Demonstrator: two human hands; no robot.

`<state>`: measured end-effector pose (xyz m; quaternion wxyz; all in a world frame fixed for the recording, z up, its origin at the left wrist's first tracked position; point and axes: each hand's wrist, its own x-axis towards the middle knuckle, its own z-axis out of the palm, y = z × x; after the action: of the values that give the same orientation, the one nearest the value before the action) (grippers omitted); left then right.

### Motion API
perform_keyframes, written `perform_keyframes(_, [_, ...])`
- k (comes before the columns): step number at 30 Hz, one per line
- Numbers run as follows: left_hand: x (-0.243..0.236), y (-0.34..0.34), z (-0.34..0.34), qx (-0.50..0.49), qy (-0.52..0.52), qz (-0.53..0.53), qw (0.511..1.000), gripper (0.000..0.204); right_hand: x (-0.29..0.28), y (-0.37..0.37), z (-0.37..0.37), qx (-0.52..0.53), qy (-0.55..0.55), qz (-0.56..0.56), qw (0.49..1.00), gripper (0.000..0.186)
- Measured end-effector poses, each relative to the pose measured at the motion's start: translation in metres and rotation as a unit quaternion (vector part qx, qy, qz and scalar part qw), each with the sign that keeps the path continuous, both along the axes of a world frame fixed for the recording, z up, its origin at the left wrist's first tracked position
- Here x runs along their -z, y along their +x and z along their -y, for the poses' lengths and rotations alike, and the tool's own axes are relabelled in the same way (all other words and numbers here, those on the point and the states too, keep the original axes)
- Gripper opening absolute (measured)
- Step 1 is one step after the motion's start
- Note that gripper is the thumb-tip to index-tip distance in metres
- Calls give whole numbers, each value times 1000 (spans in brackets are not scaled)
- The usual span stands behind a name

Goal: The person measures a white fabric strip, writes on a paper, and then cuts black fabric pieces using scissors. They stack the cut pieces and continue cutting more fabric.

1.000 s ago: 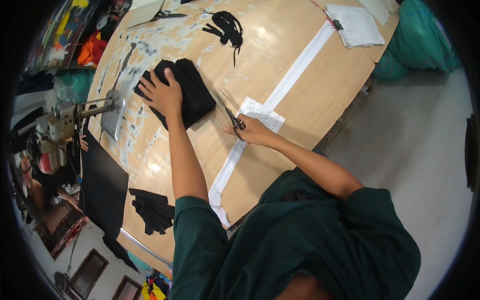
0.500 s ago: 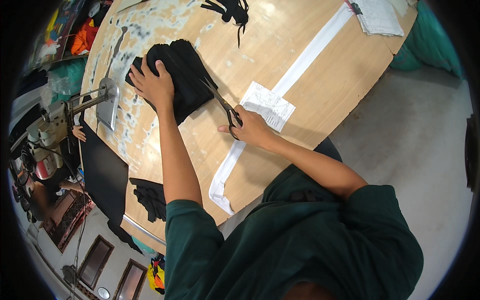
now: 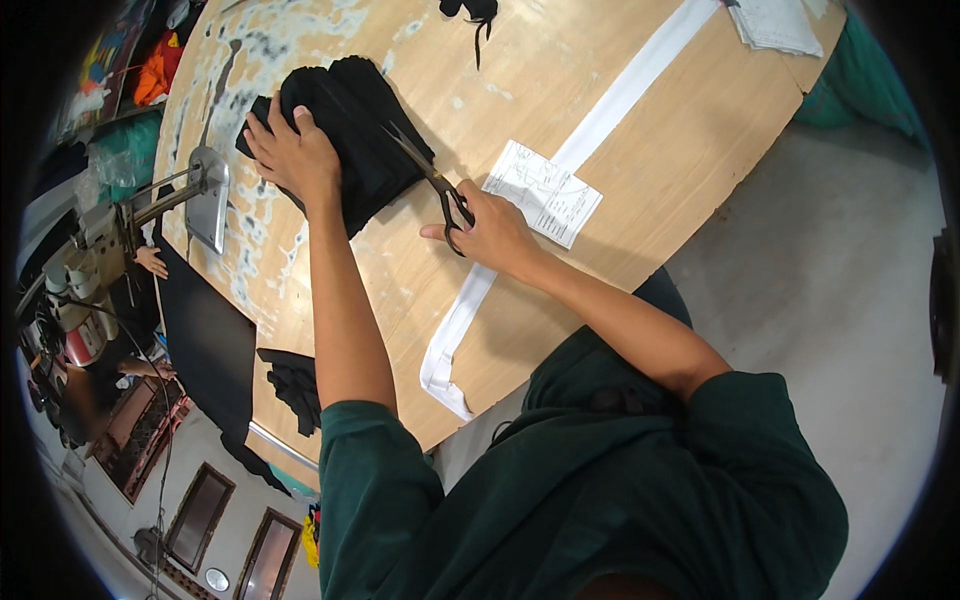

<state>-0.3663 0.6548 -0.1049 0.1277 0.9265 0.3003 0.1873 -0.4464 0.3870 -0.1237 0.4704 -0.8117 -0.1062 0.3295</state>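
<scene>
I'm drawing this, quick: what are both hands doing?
Left hand: open, resting on the piled black fabric.
Right hand: closed around the dark-handled metal scissors.

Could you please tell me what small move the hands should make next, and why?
I would probably have the right hand guide the scissors to the edge of the black cloth: their blades point over it, and the left hand lies on it, which should help steady it. Whether the blades touch it is unclear.

Left hand (image 3: 302,160) on black cloth (image 3: 367,140) (right hand (image 3: 492,230) holding scissors (image 3: 438,183)).
</scene>
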Motion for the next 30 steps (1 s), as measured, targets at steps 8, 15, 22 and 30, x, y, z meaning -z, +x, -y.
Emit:
perform_keyframes(8, [0, 0, 0, 0, 14, 3, 1000, 55, 16, 2, -12, 29, 28, 39, 998, 69])
perform_keyframes(15, [-2, 1, 7, 0, 0, 6, 1000, 53, 17, 2, -8, 25, 29, -23, 999, 64])
perform_keyframes(22, [-4, -1, 7, 1, -1, 14, 1000, 53, -2, 10, -4, -11, -8, -57, 998, 86])
perform_keyframes(30, [0, 0, 5, -5, 24, 15, 1000, 53, 9, 30, -24, -8, -11, -50, 999, 84])
